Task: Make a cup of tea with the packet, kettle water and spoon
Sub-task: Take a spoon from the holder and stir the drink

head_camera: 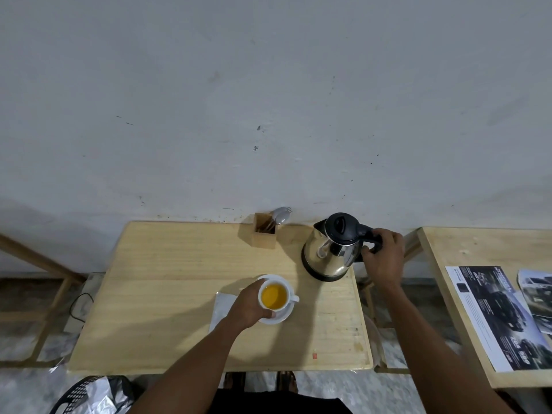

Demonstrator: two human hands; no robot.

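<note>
A white cup (287, 285) of amber tea stands on a white saucer (283, 316) in the middle of the wooden table (167, 279). My left hand (249, 304) wraps around the cup's left side. A steel kettle (330, 252) with a black lid stands upright on its base at the back right. My right hand (383, 253) rests at its black handle, fingers curled on it. Spoons (279, 215) stick out of a wooden holder (264, 231) at the back. A white packet or napkin (222, 306) lies left of the saucer, partly under my arm.
A second wooden table (442, 264) to the right carries printed leaflets (501, 315). A small red scrap (314, 356) lies near the front edge. A wall runs behind the table. A black basket with foil (92, 394) and a cable (79, 303) are on the floor at left.
</note>
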